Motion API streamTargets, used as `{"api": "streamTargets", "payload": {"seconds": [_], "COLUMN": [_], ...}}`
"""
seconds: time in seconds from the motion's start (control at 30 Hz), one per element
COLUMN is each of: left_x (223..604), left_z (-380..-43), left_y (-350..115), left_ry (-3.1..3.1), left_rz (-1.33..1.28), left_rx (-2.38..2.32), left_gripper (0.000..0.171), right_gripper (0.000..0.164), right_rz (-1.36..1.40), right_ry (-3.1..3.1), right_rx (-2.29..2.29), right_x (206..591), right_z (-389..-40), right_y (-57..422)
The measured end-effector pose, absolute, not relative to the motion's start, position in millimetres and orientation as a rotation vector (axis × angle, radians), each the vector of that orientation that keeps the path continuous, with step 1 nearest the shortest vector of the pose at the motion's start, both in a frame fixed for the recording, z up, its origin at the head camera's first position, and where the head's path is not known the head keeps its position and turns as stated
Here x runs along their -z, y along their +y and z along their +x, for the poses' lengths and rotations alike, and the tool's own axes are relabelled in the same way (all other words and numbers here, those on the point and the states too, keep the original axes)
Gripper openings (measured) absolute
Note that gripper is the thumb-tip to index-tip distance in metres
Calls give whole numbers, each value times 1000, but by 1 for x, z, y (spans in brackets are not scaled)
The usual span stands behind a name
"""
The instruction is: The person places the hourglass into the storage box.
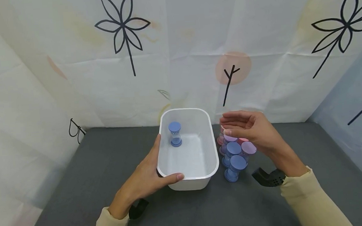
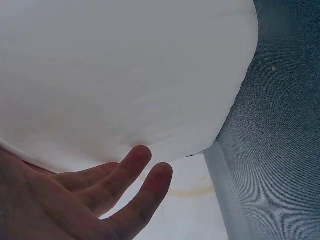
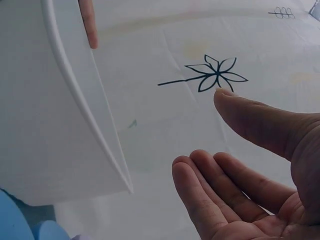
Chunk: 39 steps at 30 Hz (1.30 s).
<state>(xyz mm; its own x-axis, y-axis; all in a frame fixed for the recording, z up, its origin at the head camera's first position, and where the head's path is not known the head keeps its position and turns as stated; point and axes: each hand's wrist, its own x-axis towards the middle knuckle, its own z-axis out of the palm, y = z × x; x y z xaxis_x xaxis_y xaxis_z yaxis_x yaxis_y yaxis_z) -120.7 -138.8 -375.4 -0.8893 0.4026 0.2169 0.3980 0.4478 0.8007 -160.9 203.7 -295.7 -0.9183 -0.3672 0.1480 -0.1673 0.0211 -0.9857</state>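
- Backdrop (image 1: 191,31): pale cloth w/ dark line flowers; dark grey surface (image 1: 182,218) below it.
- White tub (image 1: 189,185) mid-surface. L grip (image 1: 144,176) has it at near-left corner: thumb over near rim, fingers along outer L wall.
- R grip (image 1: 253,129) released, nothing in it: thumb apart from fingers, poised above far end of timer cluster, just R of tub.
- Step as I judge it: pick-up from cluster. I'd come down w/ thumb & fingers either side of one timer, lift straight up, clear rim before going across. Neighbours stand tight; a sideways sweep cd topple them. L grip shd brace tub meanwhile.
- Timer looks: small hourglass type, round flat caps, see-thru waist, prob. slick.
- Positions: one blue timer (image 1: 175,134) inside tub, upright, toward far-left. Outside, R of tub: front blue timer (image 1: 237,165), second blue timer (image 1: 233,149) behind it, lilac timer (image 1: 248,148) beside. More purple & pink ones farther back, part hidden by R grip; can't get exact count.
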Motion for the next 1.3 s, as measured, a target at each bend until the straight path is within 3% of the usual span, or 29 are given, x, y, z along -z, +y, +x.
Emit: {"api": "streamTargets", "payload": {"seconds": [0.27,0.87,1.3], "left_x": [376,375,377], "left_z": [-120,-120,-119], "left_y": [-139,-140,-140], "left_ry": [2685,2686,2702], "left_rz": [720,727,727], "left_rx": [-1457,-1455,-1439], "left_gripper": [127,126,126], "right_gripper": [48,51,48], "right_rz": [-670,-488,-383], "right_ry": [2131,2410,2517], "right_rx": [2027,1815,1707], "right_x": [310,342,357], "right_z": [-142,-108,-102], "right_y": [224,247,248]}}
